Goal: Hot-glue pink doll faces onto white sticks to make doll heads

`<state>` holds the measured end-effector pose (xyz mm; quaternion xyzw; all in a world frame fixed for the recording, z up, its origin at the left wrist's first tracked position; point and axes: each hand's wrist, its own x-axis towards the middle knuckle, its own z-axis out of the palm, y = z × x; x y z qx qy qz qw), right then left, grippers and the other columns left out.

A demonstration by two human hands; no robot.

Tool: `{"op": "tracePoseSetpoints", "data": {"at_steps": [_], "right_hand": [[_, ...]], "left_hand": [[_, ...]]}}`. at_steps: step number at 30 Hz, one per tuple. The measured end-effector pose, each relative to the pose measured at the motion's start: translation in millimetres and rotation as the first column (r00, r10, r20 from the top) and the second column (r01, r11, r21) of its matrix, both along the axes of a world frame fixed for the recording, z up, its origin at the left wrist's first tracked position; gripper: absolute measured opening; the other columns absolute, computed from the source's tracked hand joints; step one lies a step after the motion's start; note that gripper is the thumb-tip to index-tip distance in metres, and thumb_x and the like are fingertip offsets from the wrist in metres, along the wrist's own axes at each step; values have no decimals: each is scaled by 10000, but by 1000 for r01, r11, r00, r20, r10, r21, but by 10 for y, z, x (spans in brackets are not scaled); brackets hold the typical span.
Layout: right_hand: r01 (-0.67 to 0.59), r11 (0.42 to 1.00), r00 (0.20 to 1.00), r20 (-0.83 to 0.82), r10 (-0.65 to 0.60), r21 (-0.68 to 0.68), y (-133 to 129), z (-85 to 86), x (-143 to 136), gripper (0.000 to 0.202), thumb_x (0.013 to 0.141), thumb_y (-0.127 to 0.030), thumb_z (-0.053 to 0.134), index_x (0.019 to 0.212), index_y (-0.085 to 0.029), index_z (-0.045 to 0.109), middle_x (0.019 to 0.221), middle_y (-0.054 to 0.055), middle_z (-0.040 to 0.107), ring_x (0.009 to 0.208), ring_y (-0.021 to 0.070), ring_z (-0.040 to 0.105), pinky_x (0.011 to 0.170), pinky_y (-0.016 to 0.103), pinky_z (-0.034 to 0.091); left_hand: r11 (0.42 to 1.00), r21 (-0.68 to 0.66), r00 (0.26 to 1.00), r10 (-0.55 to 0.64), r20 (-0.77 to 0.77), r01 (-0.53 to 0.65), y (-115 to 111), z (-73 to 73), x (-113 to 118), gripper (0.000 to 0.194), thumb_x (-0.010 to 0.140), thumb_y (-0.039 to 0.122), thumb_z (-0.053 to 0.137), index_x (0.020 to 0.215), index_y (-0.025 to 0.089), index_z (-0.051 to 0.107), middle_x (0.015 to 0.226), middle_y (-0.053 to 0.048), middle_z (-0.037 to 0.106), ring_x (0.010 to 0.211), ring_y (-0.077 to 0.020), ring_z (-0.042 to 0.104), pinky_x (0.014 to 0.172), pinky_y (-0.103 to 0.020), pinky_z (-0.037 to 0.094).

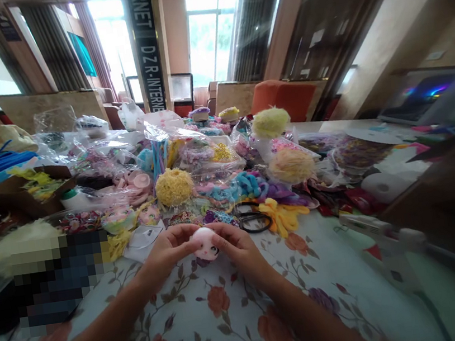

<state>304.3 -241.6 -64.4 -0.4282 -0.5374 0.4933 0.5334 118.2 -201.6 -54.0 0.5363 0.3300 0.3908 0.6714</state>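
Observation:
Between my two hands is a small pale doll head (204, 243) with a painted face, held just above the flowered tablecloth (197, 316). My left hand (181, 243) grips its left side, thumb across the front and fingers behind. On the other side my right hand (231, 243) closes on it in the same way, thumb near the painted eye. The back of the head is hidden by my fingers. Just beyond my right hand lie black-handled scissors (255, 218) and a bundle of yellow yarn (283, 214).
A fluffy yellow ball (174, 186), blue and purple yarn (246, 186) and several plastic bags crowd the far side. Two painted doll heads (147, 213) lie left of centre. At the right is a white glue gun (391, 249) with its cord. A cardboard box (33, 192) stands left.

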Motion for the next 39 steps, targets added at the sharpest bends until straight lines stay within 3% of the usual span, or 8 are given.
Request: {"op": "tracePoseSetpoints", "data": {"at_steps": [5, 9, 23, 31, 39], "right_hand": [[80, 990, 989, -113, -93, -120, 37, -30, 19, 399, 724, -503, 726, 965, -189, 673, 805, 21, 678, 730, 170, 613, 686, 290, 482], [25, 987, 998, -59, -35, -158, 31, -25, 18, 372, 686, -472, 769, 877, -168, 670, 801, 31, 688, 734, 175, 618, 680, 277, 463], [-126, 986, 986, -120, 112, -112, -41, 67, 5, 264, 790, -383, 707, 925, -163, 654, 852, 32, 678, 760, 155, 620, 699, 262, 446], [-82, 988, 990, -129, 65, -131, -2, 28, 6, 306, 752, -439, 727, 905, -180, 674, 818, 18, 686, 724, 157, 617, 671, 258, 448], [-50, 992, 997, -63, 43, -116, -39, 59, 21, 303, 774, -465, 695, 839, -169, 686, 768, 26, 675, 710, 161, 596, 652, 255, 427]], "left_hand": [[997, -17, 996, 73, 42, -72, 1, -60, 10, 318, 717, 314, 765, 998, 186, 688, 991, -59, 699, 877, -171, 617, 783, -266, 478], [996, -14, 995, 89, 52, -88, 1, -68, 23, 322, 720, 320, 762, 1001, 184, 685, 992, -63, 697, 884, -177, 614, 782, -269, 476], [997, 41, 998, 62, 22, -62, -9, -40, -8, 343, 702, 315, 775, 1004, 177, 687, 907, -61, 707, 819, -176, 622, 713, -253, 487], [992, 25, 987, 124, 104, -127, -36, -72, 44, 321, 708, 297, 774, 998, 196, 680, 979, -45, 700, 898, -175, 619, 769, -251, 497], [991, 25, 989, 129, 72, -131, -76, -26, 56, 312, 694, 307, 781, 970, 193, 691, 877, -32, 699, 796, -157, 622, 717, -249, 498]]}}
